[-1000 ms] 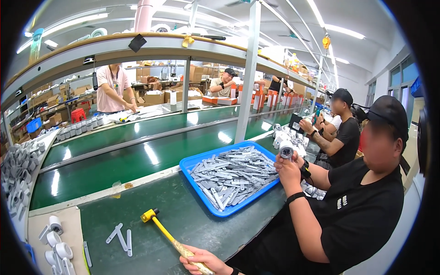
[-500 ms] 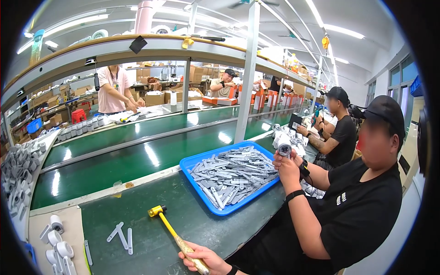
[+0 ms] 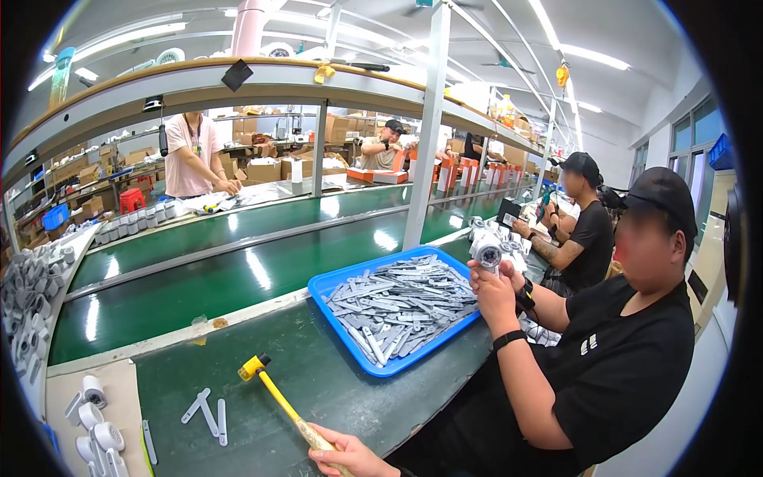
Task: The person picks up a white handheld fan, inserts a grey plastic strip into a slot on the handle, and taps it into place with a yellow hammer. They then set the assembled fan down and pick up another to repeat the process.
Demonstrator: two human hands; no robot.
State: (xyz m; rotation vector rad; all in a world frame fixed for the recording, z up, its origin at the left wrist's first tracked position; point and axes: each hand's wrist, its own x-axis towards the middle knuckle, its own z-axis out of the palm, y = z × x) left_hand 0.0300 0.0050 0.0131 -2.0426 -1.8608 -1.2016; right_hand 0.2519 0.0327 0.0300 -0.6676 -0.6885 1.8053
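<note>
My right hand, at the bottom edge with a dark band at its wrist, is wrapped around the worn lower handle of a mallet. The mallet has a yellow shaft and a small yellow-and-black head, which is over the green bench and points to the upper left. Whether the head touches the surface, I cannot tell. Left of it lie three loose flat grey strips with rounded ends. White round-headed plastic parts sit on a cardboard sheet at the far left. My left hand is not in view.
A blue tray heaped with grey strips stands ahead. Beyond runs a green conveyor belt, with an overhead shelf and a post. Close at right, a co-worker in black holds a white round-headed device.
My right hand still grips the mallet. The mallet's head has swung slightly left, and the whole view has shifted a little. The person in pink across the belt has moved their hands slightly.
</note>
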